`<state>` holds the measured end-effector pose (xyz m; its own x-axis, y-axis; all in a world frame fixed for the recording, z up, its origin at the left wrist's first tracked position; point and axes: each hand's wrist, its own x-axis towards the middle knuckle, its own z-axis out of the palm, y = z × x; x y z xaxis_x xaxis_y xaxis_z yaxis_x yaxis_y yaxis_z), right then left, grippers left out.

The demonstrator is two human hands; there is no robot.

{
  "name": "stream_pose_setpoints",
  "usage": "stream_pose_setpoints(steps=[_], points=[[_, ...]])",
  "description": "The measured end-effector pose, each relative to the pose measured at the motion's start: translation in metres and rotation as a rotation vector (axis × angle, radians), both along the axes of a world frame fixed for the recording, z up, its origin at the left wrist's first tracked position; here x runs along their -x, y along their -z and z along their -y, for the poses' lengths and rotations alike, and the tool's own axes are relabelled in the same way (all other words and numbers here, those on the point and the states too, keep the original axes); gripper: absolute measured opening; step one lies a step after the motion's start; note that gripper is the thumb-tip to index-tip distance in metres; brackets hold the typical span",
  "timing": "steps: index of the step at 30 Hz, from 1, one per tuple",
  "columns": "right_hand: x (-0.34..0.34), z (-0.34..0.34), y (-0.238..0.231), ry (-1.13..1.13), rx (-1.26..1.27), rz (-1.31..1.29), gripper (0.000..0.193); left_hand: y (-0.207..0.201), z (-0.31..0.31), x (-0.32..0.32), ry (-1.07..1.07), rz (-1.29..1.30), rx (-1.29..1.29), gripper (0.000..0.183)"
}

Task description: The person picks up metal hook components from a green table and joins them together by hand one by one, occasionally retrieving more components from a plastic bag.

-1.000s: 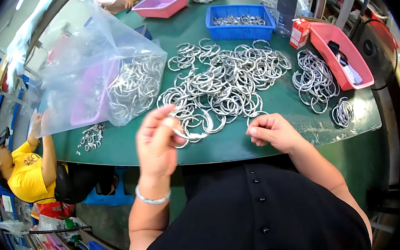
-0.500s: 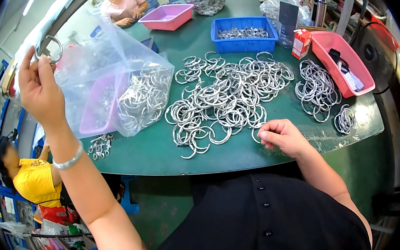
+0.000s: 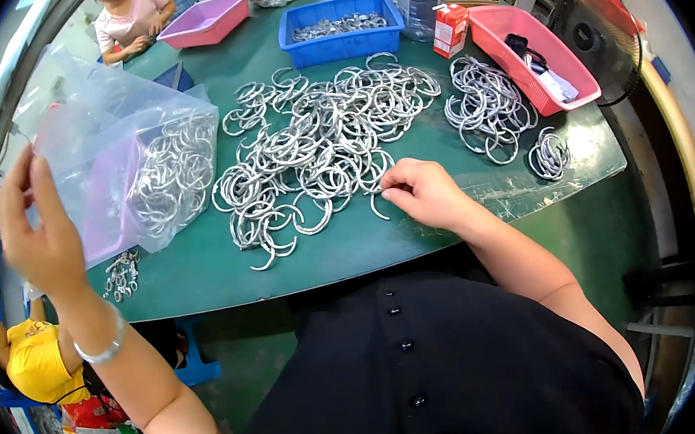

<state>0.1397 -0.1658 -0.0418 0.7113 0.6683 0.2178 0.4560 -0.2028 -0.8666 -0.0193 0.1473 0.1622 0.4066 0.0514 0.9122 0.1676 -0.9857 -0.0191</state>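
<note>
My left hand (image 3: 40,226) is raised at the left, beside the clear plastic bag (image 3: 178,108). Its fingers point up and stand apart, and I see no bangle between them. The bag holds many silver open bangles (image 3: 172,175). My right hand (image 3: 427,194) is at the near right edge of a loose pile of silver C-shaped bangles (image 3: 332,143). Its thumb and fingers pinch one bangle (image 3: 376,206), whose curved end shows below the fingertips. A silver bangle (image 3: 107,345) sits around my left wrist.
A lilac tray (image 3: 116,202) shows through the bag, near small metal pieces (image 3: 123,272). Behind the pile stands a blue bin (image 3: 344,46) of metal parts. At right are more bangles (image 3: 488,111), a pink tray (image 3: 533,57), a red carton (image 3: 451,30) and a fan (image 3: 598,42). Two people sit nearby.
The bangle that my left hand held up is no longer seen in its fingers, and that hand has come lower. The view has shifted, moving the table leftward. My right hand stays by the pile.
</note>
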Motion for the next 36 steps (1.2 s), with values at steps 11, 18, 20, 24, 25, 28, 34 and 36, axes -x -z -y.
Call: stream_pose_setpoints(steps=[11,18,20,24,25,28,34,36], points=[[0.004,-0.043,-0.004,0.015,0.160,0.543,0.017,0.134,0.093,0.004,0.433,-0.364,0.515,0.014],[-0.008,-0.069,-0.007,-0.032,0.266,0.500,0.017,0.176,0.116,0.007,0.529,-0.540,0.807,0.014],[-0.009,-0.069,-0.008,-0.043,0.224,0.467,0.013,0.185,0.118,0.009,0.546,-0.559,0.886,0.015],[-0.009,-0.061,-0.026,-0.081,0.272,0.116,0.012,0.196,0.120,0.011,0.524,-0.641,0.966,0.017],[-0.009,-0.061,-0.023,-0.071,0.267,0.134,0.014,0.199,0.120,0.011,0.516,-0.688,0.971,0.018],[-0.010,-0.058,-0.020,-0.114,0.338,0.153,0.014,0.207,0.119,0.008,0.507,-0.729,0.845,0.020],[-0.013,-0.054,-0.018,-0.162,0.348,0.112,0.011,0.210,0.120,0.000,0.462,-0.674,0.641,0.026],[-0.013,-0.052,-0.018,-0.174,0.343,0.093,0.010,0.212,0.121,-0.002,0.459,-0.663,0.599,0.028]])
